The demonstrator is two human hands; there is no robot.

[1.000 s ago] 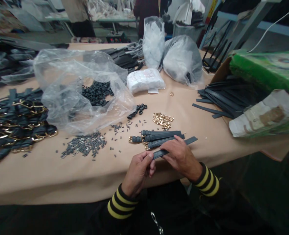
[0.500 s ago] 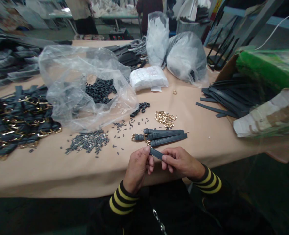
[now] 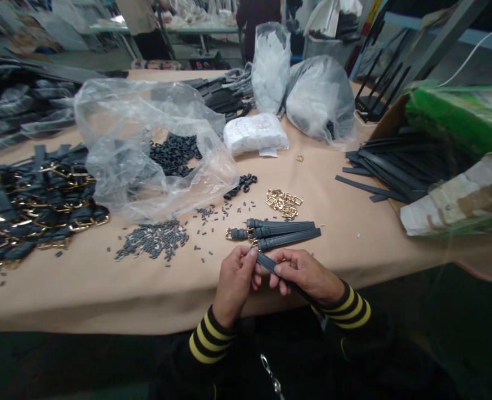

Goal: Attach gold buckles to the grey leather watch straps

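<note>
Between my two hands, at the table's front edge, is a dark leather strap (image 3: 266, 263). My left hand (image 3: 235, 280) pinches its left end, which the fingers partly hide. My right hand (image 3: 306, 275) grips it farther along, thumb on top, and the rest of the strap runs back under that hand. Just beyond lie several finished-looking buckle straps (image 3: 289, 233) with gold buckles at their left ends. Behind them is a small heap of loose gold buckles (image 3: 285, 204). Left of my hands, many tiny dark pieces (image 3: 154, 241) are spread in a pile.
A clear plastic bag (image 3: 116, 178) holds dark loops (image 3: 174, 155), with more loops (image 3: 240, 186) outside. Buckled straps (image 3: 33, 205) are piled at left. At right, a green box (image 3: 458, 116) holds long strips (image 3: 387, 166). A white packet (image 3: 256, 133) and stuffed bags (image 3: 323, 100) stand behind.
My right hand has shifted slightly left along the strap, and the strap's length behind it now shows. The strap tilts a little more. The whole view has moved slightly.
</note>
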